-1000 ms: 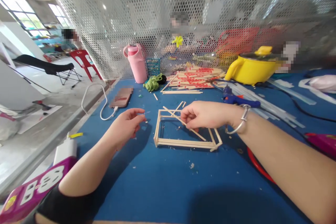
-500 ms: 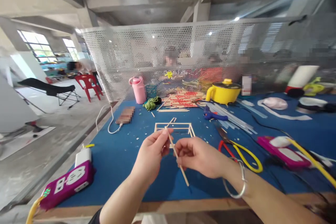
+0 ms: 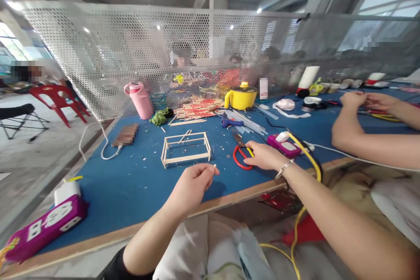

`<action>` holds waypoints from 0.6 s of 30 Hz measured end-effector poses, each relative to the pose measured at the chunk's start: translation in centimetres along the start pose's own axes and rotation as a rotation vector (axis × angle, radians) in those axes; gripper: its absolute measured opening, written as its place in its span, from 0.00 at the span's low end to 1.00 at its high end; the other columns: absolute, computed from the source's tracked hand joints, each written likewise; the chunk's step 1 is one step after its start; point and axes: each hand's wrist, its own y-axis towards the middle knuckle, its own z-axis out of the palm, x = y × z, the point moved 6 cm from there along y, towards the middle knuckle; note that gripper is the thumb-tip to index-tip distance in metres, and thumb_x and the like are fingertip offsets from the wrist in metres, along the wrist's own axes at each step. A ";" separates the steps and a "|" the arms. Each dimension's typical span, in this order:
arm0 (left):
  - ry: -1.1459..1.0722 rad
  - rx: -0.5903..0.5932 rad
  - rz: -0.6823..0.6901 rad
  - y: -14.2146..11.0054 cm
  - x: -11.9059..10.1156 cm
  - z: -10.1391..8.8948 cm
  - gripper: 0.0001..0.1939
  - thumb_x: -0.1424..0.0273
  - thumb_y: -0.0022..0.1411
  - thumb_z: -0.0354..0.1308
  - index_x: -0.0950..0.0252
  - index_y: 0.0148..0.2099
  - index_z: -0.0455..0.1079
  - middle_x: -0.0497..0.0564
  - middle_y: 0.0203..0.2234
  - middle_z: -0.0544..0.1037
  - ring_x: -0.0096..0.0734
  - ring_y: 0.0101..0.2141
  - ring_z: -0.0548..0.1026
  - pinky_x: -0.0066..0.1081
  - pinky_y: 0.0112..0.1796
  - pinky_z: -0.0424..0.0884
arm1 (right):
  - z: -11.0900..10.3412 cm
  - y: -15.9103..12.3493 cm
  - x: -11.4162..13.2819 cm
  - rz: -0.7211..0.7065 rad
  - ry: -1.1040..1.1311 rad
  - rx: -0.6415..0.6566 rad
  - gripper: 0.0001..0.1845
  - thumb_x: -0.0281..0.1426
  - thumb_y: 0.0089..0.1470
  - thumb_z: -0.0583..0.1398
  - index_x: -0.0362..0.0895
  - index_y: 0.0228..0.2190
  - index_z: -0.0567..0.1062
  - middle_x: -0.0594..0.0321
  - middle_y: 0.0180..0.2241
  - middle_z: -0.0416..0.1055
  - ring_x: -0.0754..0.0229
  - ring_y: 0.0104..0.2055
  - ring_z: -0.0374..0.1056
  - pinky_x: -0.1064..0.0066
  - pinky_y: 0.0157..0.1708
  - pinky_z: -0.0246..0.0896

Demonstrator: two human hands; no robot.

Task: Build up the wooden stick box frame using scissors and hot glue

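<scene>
My left hand (image 3: 197, 181) is closed in front of the stick frame, pinching a thin wooden stick (image 3: 215, 166). Only the pale tip of that stick shows; the fingers cover the rest. To the right, my right hand (image 3: 264, 156) is closed on the yellow handle of a pair of scissors (image 3: 242, 162), which lies on the table with its dark blades pointing away. A small rectangular frame of glued wooden sticks (image 3: 187, 158) stands on the blue tabletop beyond my left hand. Two short loose sticks lean near its far side.
Behind the frame lie a pile of wooden sticks (image 3: 197, 111), a blue glue gun (image 3: 231, 121), clear glue sticks (image 3: 252, 123) and a yellow pot (image 3: 243, 97). Purple power strips (image 3: 49, 227) sit left and right. A co-worker's hands (image 3: 364, 100) work at the right.
My right hand has let go of the stick, moved right and taken hold of the scissors. My left hand keeps the stick. The view has turned right, showing a co-worker's arms.
</scene>
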 end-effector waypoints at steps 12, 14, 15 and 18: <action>-0.103 0.033 0.010 -0.4 1.1 2.0 0.16 0.57 0.61 0.52 0.66 0.34 0.68 0.42 0.18 0.66 0.16 0.17 0.53 0.21 0.18 0.48 | 5.6 -12.9 3.3 -0.012 1.094 0.216 0.23 0.35 0.49 0.58 0.45 0.48 0.66 0.74 0.17 0.56 0.70 0.15 0.48 0.77 0.14 0.44; -0.107 0.049 0.023 -0.7 1.1 2.4 0.16 0.57 0.61 0.53 0.66 0.35 0.68 0.43 0.19 0.67 0.16 0.17 0.53 0.21 0.19 0.48 | 6.3 -13.6 3.6 0.014 0.927 0.120 0.21 0.34 0.49 0.59 0.43 0.46 0.69 0.73 0.18 0.58 0.69 0.16 0.52 0.77 0.16 0.49; -0.114 0.055 0.030 -0.8 1.2 2.5 0.16 0.57 0.61 0.53 0.66 0.35 0.68 0.43 0.19 0.67 0.15 0.17 0.53 0.21 0.19 0.49 | 6.4 -13.8 3.8 -0.001 0.850 0.090 0.21 0.31 0.48 0.59 0.43 0.46 0.70 0.70 0.21 0.62 0.68 0.19 0.57 0.76 0.19 0.55; -0.131 0.079 0.049 -1.1 1.2 2.8 0.14 0.59 0.62 0.53 0.66 0.34 0.67 0.42 0.19 0.67 0.15 0.17 0.54 0.21 0.19 0.50 | 6.2 -14.0 4.3 -0.117 0.712 0.085 0.29 0.22 0.43 0.56 0.46 0.50 0.69 0.63 0.34 0.70 0.61 0.34 0.68 0.71 0.36 0.64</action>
